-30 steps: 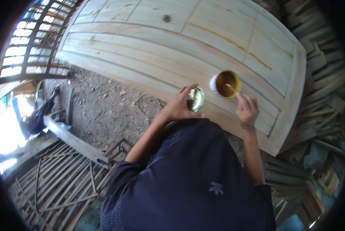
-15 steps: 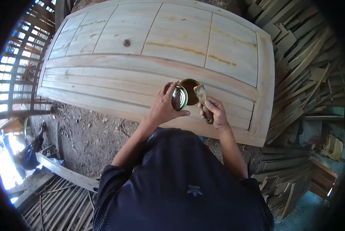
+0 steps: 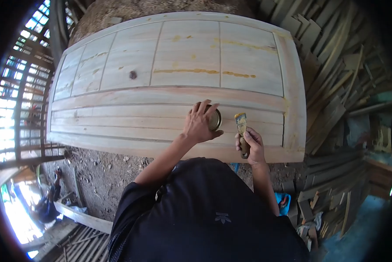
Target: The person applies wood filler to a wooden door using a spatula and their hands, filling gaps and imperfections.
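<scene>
My left hand is curled over a round metal tin, fingers across its top and thumb at its near side. The tin's gold-coloured lid shows at the right of my fingers; the rest is hidden under the hand. In my right hand is a putty knife, gripped by its dark handle, its blade pointing up and smeared with yellow putty. Both hands are over the near part of a pale wooden door lying flat. Yellow filler streaks mark its far panels.
A small dark lump rests on one far panel. Wood offcuts are piled along the right. A slatted wall stands at the left, above long strips of wood. Beside my right arm is a blue container.
The lid in my left hand has come down over the open tin, whose brown inside no longer shows. My right hand with the putty knife has moved right, away from the tin.
</scene>
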Action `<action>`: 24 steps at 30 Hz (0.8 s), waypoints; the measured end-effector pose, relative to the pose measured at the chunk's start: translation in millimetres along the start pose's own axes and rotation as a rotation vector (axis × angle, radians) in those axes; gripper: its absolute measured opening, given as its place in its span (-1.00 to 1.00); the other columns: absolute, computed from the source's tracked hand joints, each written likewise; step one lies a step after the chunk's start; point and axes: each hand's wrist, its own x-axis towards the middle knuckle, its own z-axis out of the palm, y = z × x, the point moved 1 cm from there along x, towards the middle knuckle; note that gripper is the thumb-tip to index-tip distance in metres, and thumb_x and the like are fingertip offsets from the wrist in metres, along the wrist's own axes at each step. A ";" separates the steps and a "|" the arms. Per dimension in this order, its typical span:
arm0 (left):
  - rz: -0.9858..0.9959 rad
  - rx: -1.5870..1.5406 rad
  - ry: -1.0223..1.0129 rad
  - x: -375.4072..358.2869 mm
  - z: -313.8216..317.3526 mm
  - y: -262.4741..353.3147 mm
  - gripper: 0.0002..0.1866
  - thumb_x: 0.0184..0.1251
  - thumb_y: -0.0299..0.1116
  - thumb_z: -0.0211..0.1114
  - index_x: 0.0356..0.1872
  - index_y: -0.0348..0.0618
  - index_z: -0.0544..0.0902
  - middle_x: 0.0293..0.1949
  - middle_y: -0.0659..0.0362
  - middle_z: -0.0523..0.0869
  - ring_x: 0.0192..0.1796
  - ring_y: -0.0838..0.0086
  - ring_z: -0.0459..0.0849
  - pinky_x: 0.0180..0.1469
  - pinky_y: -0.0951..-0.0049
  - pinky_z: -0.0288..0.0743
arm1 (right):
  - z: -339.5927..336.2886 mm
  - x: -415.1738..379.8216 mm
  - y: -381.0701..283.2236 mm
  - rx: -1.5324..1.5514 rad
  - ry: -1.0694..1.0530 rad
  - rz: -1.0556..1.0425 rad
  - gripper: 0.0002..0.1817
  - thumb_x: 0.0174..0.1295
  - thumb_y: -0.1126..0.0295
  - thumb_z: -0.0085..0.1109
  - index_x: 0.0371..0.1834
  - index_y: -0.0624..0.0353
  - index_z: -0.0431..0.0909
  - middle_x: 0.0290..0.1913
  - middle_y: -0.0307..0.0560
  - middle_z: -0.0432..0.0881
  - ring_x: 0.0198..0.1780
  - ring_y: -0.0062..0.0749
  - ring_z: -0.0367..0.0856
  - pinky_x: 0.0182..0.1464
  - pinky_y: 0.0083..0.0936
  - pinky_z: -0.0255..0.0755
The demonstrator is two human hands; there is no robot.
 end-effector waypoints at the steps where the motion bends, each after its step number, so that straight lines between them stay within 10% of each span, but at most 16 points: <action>1: 0.029 0.016 0.074 -1.6 -2.7 4.0 -0.06 -0.01 0.08 0.63 0.45 -0.03 0.51 0.40 -0.03 0.49 0.45 -0.02 0.43 0.39 -0.05 0.43 | 1.9 -5.5 -1.0 -0.001 0.029 -0.005 -0.72 0.60 0.32 0.10 0.10 0.32 0.64 -0.18 -0.07 0.72 -0.33 -0.51 0.66 -0.31 -0.52 0.60; 6: 0.146 -0.358 0.100 -8.9 -9.2 31.3 -0.34 0.28 0.03 0.53 0.28 -0.16 0.64 0.25 -0.02 0.63 0.28 0.07 0.59 0.38 0.06 0.43 | 28.7 -21.2 -17.3 -0.069 0.106 -0.027 -0.69 0.57 0.32 0.17 0.28 0.15 0.52 -0.28 -0.10 0.71 -0.38 -0.47 0.66 -0.36 -0.50 0.56; 9: 0.029 -1.372 -0.379 -12.8 -6.7 46.9 -0.59 0.59 -0.13 0.36 0.21 -0.22 0.66 0.18 0.09 0.65 0.15 0.41 0.65 0.17 0.29 0.61 | 51.4 -26.8 -27.9 -0.075 0.109 -0.078 -0.62 0.56 0.35 0.19 0.35 0.11 0.38 -0.28 -0.08 0.71 -0.41 -0.48 0.64 -0.38 -0.50 0.54; 16: -0.077 -1.722 -0.458 -13.5 -20.8 51.0 -0.69 0.58 -0.28 0.38 0.14 -0.28 0.67 0.03 0.18 0.74 0.10 0.48 0.69 0.22 0.36 0.58 | 82.5 -28.4 -37.3 -0.092 0.135 -0.156 -0.53 0.53 0.34 0.25 0.39 0.16 0.32 -0.03 -0.02 0.71 -0.18 -0.43 0.69 -0.15 -0.50 0.56; 19: 0.015 -1.575 -0.082 -6.9 -26.7 56.5 -0.71 0.56 -0.40 0.39 0.17 -0.32 0.65 -0.06 0.18 0.77 0.02 0.47 0.74 0.18 0.36 0.61 | 102.0 -30.2 -43.4 -0.705 0.303 -0.598 -0.49 0.47 0.34 0.30 0.41 0.23 0.40 0.11 -0.03 0.68 0.06 -0.34 0.65 0.11 -0.36 0.50; 24: -0.018 -1.376 0.104 -2.7 -48.4 60.3 -0.64 0.49 -0.49 0.43 0.22 -0.36 0.63 -0.05 0.12 0.80 -0.12 0.49 0.80 0.05 0.40 0.71 | 132.8 -39.9 -64.3 -0.637 0.155 -0.574 -0.42 0.40 0.35 0.35 0.45 0.27 0.50 0.31 0.04 0.56 0.26 -0.27 0.51 0.26 -0.36 0.40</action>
